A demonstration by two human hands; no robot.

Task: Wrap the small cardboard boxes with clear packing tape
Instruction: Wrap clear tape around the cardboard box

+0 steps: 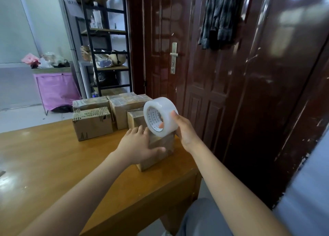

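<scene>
There is just one view, from a camera on the person's head. It looks forward and down over both arms. The left hand [138,146] and right hand [185,130] are close, near the middle of the picture. The wooden table [44,164] fills the lower left. Farther off stand a dark red door [204,57] and a black shelf rack [106,45]. The wide lens bends straight lines near the edges.

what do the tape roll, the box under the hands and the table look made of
Tape roll: glossy, milky-clear plastic film, likely on a printed paper core. Box: brown cardboard, its shiny faces suggesting tape already on it. Table: orange-brown wood or wood veneer, lacquered, judging by the reflections.
</scene>
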